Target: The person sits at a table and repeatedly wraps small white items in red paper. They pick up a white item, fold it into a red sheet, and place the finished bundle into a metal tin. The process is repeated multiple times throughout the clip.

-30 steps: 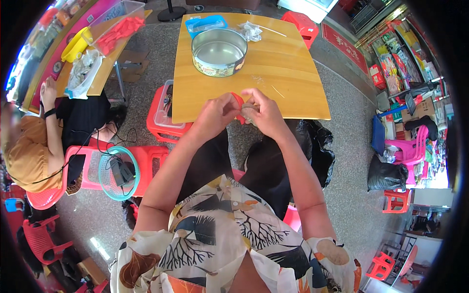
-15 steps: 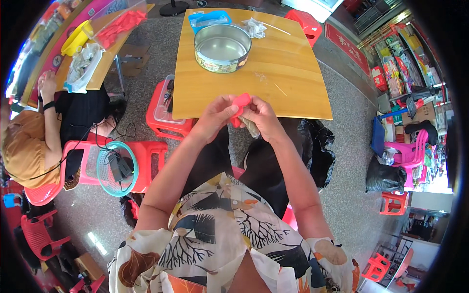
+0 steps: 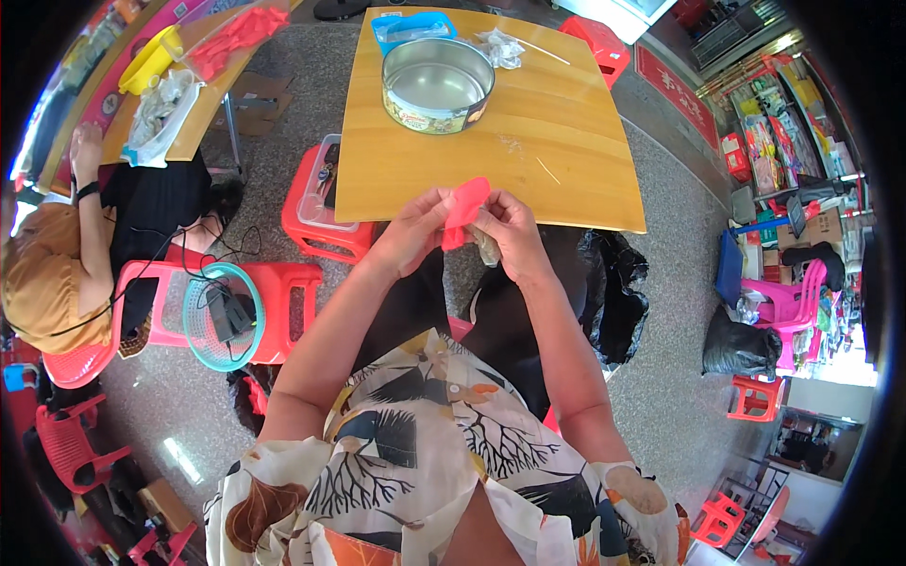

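Observation:
Just beyond my lap, in front of the near table edge, my two hands work close together. My left hand [image 3: 418,229] is closed, pinching a soft, thin red piece [image 3: 464,213] between thumb and fingers. The red piece stands up between my hands, with a rounded top and a lower part hanging down; its exact kind is unclear. My right hand [image 3: 511,236] is closed too, its thumb and fingers on a dull brownish, crinkled piece [image 3: 488,248] that hangs below them beside the red one. Its upper end is hidden by my fingers.
On the wooden table [image 3: 396,179] stand a round metal tin [image 3: 437,115], a blue tray [image 3: 412,28], a crumpled white bag [image 3: 500,49] and a thin stick [image 3: 548,171]. A red stool [image 3: 326,241] carries a clear box. At left another person [image 3: 61,274] sits near a teal basket [image 3: 224,316].
The red piece now shows larger and flatter between my hands, its top reaching a little higher and further right. Both hands stay close together. The view has shifted slightly.

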A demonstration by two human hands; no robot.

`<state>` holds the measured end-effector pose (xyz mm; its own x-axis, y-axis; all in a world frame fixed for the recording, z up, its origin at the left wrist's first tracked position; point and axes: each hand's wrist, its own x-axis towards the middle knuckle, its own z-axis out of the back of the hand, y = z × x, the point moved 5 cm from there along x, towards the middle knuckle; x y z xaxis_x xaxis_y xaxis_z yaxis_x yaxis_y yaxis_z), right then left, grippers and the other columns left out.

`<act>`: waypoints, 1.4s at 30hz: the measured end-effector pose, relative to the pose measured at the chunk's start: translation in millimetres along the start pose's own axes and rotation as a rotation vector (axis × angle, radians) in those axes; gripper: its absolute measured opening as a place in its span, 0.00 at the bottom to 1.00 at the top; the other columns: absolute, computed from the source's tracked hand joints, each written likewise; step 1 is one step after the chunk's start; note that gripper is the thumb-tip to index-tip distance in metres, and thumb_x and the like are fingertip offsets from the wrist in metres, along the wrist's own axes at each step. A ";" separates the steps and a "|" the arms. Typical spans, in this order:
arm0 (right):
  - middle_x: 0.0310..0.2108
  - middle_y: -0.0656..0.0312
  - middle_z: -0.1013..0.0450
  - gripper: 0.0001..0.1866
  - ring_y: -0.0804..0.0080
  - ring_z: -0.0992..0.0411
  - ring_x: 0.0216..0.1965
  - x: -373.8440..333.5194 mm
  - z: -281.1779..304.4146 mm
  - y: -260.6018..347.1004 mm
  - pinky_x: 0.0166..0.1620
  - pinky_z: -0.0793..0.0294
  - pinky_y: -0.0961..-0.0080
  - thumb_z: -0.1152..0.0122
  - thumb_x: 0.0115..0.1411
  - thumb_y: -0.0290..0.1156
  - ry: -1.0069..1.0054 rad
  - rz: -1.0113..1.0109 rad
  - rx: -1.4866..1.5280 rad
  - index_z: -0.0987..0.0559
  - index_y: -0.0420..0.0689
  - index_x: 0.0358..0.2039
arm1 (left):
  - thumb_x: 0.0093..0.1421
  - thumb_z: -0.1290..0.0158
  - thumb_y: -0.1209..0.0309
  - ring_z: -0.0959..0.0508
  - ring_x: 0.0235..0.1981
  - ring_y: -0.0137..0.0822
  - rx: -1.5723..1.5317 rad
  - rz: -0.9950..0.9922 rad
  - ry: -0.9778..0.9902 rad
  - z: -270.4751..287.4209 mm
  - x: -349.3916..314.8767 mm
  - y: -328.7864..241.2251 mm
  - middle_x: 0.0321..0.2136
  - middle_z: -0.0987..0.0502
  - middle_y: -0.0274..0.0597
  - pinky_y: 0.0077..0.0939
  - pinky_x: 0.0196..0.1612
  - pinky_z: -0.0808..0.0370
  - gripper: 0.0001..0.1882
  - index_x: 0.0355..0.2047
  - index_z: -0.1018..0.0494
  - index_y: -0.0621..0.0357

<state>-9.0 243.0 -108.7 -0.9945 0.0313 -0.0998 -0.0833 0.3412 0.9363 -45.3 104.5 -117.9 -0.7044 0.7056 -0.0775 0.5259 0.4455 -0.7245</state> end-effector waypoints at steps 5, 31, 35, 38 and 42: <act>0.30 0.66 0.27 0.09 0.83 0.30 0.30 -2.3 -4.2 8.5 0.35 0.28 0.85 0.38 0.59 0.24 -0.062 0.120 -0.016 0.27 0.41 0.39 | 0.68 0.53 0.68 0.26 0.41 0.25 0.112 -0.040 -0.042 9.7 5.3 6.7 0.36 0.26 0.34 0.23 0.45 0.26 0.06 0.41 0.32 0.56; 0.28 0.66 0.27 0.06 0.83 0.30 0.29 0.7 -7.9 15.0 0.34 0.29 0.82 0.38 0.59 0.25 -0.193 0.245 -0.193 0.27 0.39 0.33 | 0.57 0.45 0.78 0.23 0.29 0.36 1.052 -0.392 -0.341 -19.8 -16.6 -29.3 0.28 0.24 0.43 0.27 0.33 0.27 0.04 0.31 0.29 0.64; 0.28 0.66 0.27 0.07 0.82 0.29 0.29 -3.5 -6.2 12.9 0.34 0.29 0.81 0.38 0.58 0.24 -0.140 0.241 -0.331 0.26 0.39 0.35 | 0.55 0.45 0.81 0.22 0.28 0.44 1.206 -0.567 -0.311 -22.5 -17.4 -34.2 0.27 0.25 0.48 0.33 0.31 0.26 0.04 0.31 0.29 0.64; 0.29 0.65 0.26 0.07 0.82 0.29 0.30 -2.1 -4.7 14.4 0.34 0.29 0.81 0.39 0.58 0.24 -0.106 0.197 -0.480 0.26 0.37 0.36 | 0.54 0.46 0.82 0.23 0.30 0.45 1.321 -0.641 -0.250 -23.7 -14.7 -34.2 0.27 0.26 0.46 0.32 0.34 0.27 0.05 0.30 0.30 0.62; 0.28 0.65 0.26 0.07 0.82 0.28 0.30 8.3 -1.5 13.7 0.33 0.29 0.82 0.42 0.58 0.22 -0.025 0.061 -0.384 0.25 0.36 0.37 | 0.54 0.47 0.83 0.23 0.31 0.47 1.263 -0.563 -0.099 -28.2 -12.5 -34.0 0.28 0.26 0.48 0.33 0.34 0.27 0.05 0.30 0.31 0.62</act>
<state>-18.4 246.5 -96.2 -0.9969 0.0651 -0.0439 -0.0465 -0.0387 0.9982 -40.9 96.0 -73.0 -0.7340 0.5338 0.4200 -0.5836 -0.1792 -0.7920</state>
